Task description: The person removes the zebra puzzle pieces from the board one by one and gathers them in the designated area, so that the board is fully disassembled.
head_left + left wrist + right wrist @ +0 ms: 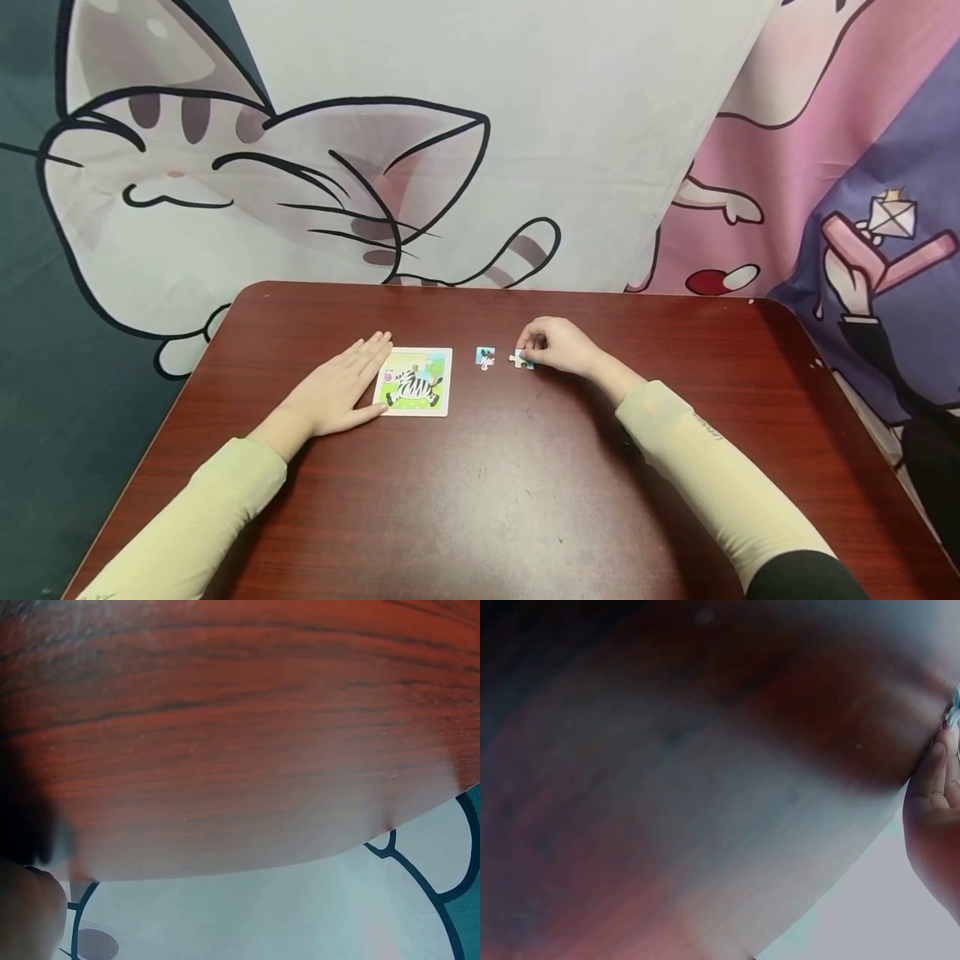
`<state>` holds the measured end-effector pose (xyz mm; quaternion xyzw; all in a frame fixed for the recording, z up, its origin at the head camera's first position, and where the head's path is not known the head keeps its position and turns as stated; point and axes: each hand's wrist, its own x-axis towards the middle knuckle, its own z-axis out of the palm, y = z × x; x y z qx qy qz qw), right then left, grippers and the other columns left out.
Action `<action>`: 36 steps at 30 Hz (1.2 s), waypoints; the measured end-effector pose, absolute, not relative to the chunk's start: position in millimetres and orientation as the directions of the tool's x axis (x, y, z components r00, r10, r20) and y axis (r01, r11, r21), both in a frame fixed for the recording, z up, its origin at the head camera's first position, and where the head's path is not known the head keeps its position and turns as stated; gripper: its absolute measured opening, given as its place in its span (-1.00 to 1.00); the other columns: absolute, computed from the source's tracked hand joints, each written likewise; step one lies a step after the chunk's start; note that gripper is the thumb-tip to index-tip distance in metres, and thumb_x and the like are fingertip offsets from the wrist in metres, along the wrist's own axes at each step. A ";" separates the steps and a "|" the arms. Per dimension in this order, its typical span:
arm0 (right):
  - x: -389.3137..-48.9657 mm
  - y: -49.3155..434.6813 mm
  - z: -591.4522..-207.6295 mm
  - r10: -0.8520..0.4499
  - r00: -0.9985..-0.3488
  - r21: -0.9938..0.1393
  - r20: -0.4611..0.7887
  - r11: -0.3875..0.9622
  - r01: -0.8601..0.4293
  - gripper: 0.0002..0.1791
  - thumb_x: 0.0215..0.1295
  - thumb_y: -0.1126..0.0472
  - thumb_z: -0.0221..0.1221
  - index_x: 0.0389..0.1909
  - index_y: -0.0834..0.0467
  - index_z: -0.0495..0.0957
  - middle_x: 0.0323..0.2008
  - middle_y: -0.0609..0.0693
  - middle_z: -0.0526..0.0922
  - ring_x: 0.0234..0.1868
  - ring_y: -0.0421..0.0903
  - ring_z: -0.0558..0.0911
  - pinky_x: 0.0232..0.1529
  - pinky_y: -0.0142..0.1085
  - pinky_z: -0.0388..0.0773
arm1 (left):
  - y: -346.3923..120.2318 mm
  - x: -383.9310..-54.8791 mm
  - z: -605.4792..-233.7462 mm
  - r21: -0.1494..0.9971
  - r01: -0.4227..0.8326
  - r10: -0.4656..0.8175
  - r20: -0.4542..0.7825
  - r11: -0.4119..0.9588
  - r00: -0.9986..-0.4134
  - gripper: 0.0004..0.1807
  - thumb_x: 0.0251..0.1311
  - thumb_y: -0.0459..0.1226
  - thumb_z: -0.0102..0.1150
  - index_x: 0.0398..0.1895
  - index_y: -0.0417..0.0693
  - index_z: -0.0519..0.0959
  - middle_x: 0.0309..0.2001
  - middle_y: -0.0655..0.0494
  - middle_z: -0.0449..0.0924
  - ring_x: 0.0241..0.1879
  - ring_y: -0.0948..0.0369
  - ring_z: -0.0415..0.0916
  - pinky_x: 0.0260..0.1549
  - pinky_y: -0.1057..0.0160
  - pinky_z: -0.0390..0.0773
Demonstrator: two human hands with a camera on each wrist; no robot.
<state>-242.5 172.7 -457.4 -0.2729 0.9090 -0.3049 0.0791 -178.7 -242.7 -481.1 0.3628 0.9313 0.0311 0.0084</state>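
A zebra jigsaw puzzle (pixel 412 388) in a pale-bordered square board lies on the table. Against the board's left side rests my left hand (pixel 333 396), fingers straight, the fingertips and thumb at its edge. To the right of the board, one loose puzzle piece (pixel 485 357) with a black-and-white print on blue lies apart. Farther right, my right hand (pixel 564 344) pinches a second puzzle piece (pixel 519 359), blue and white, at the tabletop. In the right wrist view, only a sliver of a bluish piece shows at the fingertips; the left wrist view hardly shows the left hand.
The dark red-brown wooden table (pixel 480 500) has rounded far corners. Behind it hangs a cloth printed with a cartoon cat (pixel 225 192), with pink and purple prints at the right. A dark shape (pixel 930 467) stands at the far right edge.
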 end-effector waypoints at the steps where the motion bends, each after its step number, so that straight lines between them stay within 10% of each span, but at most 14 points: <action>1: -242.5 172.7 -457.0 -0.544 -0.839 -0.597 0.024 0.665 -0.449 -0.97 0.31 0.28 0.41 -0.31 0.15 0.74 -0.41 -0.06 0.66 -0.32 -0.22 0.58 -0.21 -0.37 0.55 | -242.8 -178.6 -481.1 0.064 0.676 0.677 0.007 0.734 -0.736 0.05 0.43 0.19 0.13 0.69 -0.32 0.02 0.72 -0.23 -0.05 0.72 -0.10 -0.05 0.67 -0.12 0.12; 36: -241.2 174.6 -455.3 -0.500 -0.865 -0.621 0.039 0.667 -0.413 -0.93 0.35 0.34 0.33 -0.28 0.12 0.74 -0.34 -0.02 0.73 -0.27 -0.17 0.62 -0.16 -0.34 0.56 | -242.1 -177.9 -482.2 0.080 0.680 0.679 0.034 0.729 -0.733 0.04 0.42 0.17 0.16 0.67 -0.34 0.06 0.71 -0.25 -0.01 0.71 -0.12 -0.01 0.65 -0.14 0.17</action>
